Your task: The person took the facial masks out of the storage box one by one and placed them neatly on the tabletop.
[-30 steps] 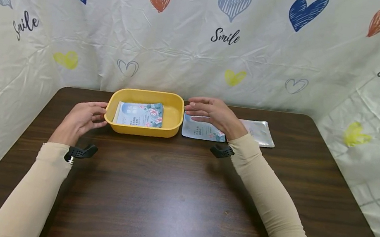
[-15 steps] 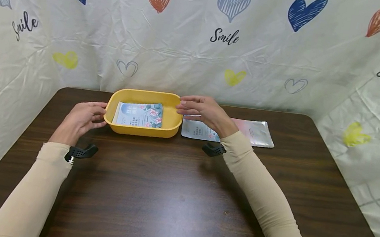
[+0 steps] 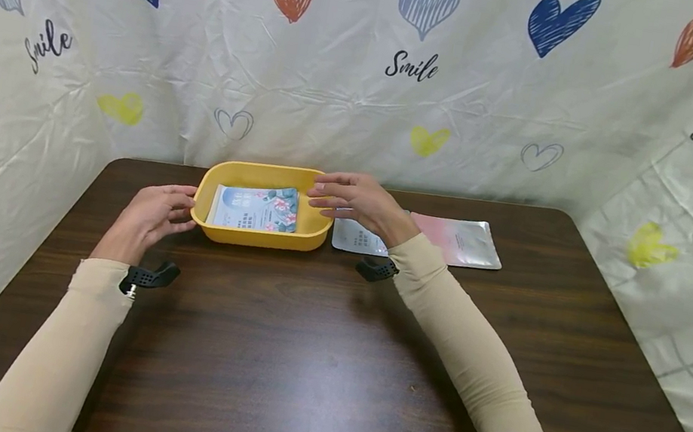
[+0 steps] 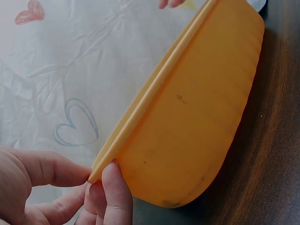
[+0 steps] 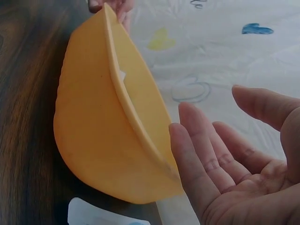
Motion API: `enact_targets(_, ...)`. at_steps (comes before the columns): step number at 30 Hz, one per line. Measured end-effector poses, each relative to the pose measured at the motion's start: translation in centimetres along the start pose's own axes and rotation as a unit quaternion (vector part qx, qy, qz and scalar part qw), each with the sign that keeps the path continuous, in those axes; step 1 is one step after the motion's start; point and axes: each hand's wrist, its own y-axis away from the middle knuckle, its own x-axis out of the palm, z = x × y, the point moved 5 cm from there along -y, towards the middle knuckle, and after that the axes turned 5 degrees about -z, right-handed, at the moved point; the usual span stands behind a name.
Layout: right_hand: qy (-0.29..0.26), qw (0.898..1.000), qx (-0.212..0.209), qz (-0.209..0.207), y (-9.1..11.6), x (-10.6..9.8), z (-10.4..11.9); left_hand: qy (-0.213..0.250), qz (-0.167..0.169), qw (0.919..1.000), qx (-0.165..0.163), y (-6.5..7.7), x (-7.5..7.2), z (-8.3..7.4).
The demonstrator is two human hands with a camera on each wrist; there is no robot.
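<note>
A yellow plastic tub (image 3: pixel 260 240) with rounded corners stands at the back of the table. Inside it lies a flat foil sachet (image 3: pixel 254 208) printed with pink flowers and text. At the tub's left end my left hand (image 3: pixel 147 217) pinches the rim, its fingertips (image 4: pixel 115 176) on both sides of the edge in the left wrist view. Over the tub's right end hovers my right hand (image 3: pixel 358 204), fingers loosely extended and holding nothing. A similar pale blue sachet (image 3: pixel 356 238) lies just right of the tub, partly hidden by the right hand and wrist.
A pink and silver sachet (image 3: pixel 459 241) lies further right, beside the pale blue one. Behind the dark wooden table (image 3: pixel 268 356) hangs a white cloth (image 3: pixel 342 78) with printed hearts, which also runs down both sides.
My right hand has moved left, from above the pale blue sachet to over the tub's right end. More of the pink and silver sachet shows. The left hand and tub stay put.
</note>
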Motion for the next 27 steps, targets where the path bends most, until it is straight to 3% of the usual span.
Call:
enact_targets(15, -0.014, 0.999, 0.014, 0.033, -1.4, 2.4, 0.2, 0.004, 0.004, 1.0, -0.003, -0.1, 0.0, 0.1)
enact_targets(27, -0.009, 0.999, 0.024, 0.02, -2.6, 3.5, 0.0, 0.002, 0.007, 1.0, 0.001, -0.2, 0.0, 0.0)
